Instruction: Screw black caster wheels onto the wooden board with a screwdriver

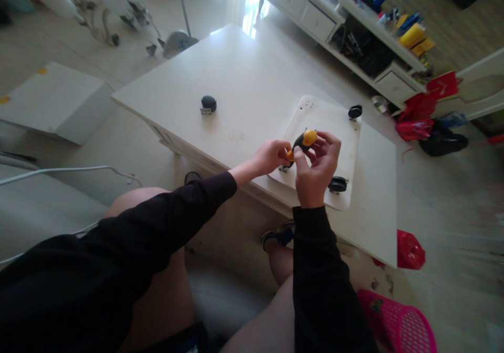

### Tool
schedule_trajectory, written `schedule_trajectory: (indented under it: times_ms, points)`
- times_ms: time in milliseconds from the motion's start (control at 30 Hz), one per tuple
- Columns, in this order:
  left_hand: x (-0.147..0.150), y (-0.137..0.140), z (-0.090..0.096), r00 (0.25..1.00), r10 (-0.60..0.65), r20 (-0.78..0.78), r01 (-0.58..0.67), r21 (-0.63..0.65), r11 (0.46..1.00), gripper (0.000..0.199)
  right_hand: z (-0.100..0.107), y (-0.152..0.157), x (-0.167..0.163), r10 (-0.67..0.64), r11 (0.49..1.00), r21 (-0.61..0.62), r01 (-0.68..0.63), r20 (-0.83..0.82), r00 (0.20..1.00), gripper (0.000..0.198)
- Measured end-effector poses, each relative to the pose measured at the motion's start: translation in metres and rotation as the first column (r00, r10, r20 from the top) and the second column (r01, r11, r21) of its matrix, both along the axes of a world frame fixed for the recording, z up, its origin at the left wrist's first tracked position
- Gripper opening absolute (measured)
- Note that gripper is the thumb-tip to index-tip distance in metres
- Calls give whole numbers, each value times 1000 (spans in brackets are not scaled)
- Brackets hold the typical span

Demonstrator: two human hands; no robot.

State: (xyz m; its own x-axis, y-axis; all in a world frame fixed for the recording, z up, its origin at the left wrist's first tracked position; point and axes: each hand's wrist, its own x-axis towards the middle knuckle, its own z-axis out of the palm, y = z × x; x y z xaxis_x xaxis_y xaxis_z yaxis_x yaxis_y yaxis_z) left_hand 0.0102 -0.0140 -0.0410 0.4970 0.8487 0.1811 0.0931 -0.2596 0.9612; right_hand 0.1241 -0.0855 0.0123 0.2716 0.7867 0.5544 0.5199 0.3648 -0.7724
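A yellow-and-black screwdriver (305,141) is held in both hands above a white board with rounded corners (333,127). My right hand (317,166) wraps its handle, the thumb along the near side. At its lower left end, my left hand (273,155) pinches the orange part, with the fingers closed. Black caster wheels sit on the board: one caster (355,112) at the far right corner and another caster (337,184) at the near right. Below my left fingers a small metal caster bracket (283,168) shows partly. The board's far left corner has bare screw holes.
The board lies on a white table (177,103). A loose caster (208,104) rests on the table at left. A white box (59,101) stands on the floor at left, a pink basket (405,321) at lower right. Behind is a white cabinet (307,14) with cluttered shelves.
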Motion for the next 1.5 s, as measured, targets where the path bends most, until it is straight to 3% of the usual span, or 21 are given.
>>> schedule_trajectory:
  times_ms: [167,267,433,600,733,933,1167,1333,1500]
  points:
    - [1,-5,1,995,66,-74,-61,68,996,7,-1,1,1,-36,999,-34,38,42,998,54]
    - [4,-4,-4,1000,24,-5,-24,52,998,12,-1,2,1,-81,997,-11,81,14,997,52]
    - [4,-2,-3,994,-55,98,58,-25,998,13,-1,2,2,-38,999,3,38,-3,999,48]
    - [1,-6,6,998,65,3,-65,16,998,10,0,2,0,-17,1000,-18,17,16,1000,56]
    - [2,-5,2,994,103,-39,-101,65,993,11,0,2,-2,-27,999,-36,27,-7,1000,55]
    - [3,0,-4,994,-40,98,42,-19,999,19,-2,1,0,12,1000,2,-12,-8,1000,43]
    - [1,-7,6,998,60,6,-60,48,997,14,-3,3,0,20,1000,-17,-19,14,1000,57]
    - [6,-6,0,999,35,17,-36,24,999,12,-4,4,2,-74,997,30,74,-8,997,61]
    - [8,-2,-8,988,-68,139,70,-10,997,15,-5,5,3,-72,997,40,73,-22,997,53]
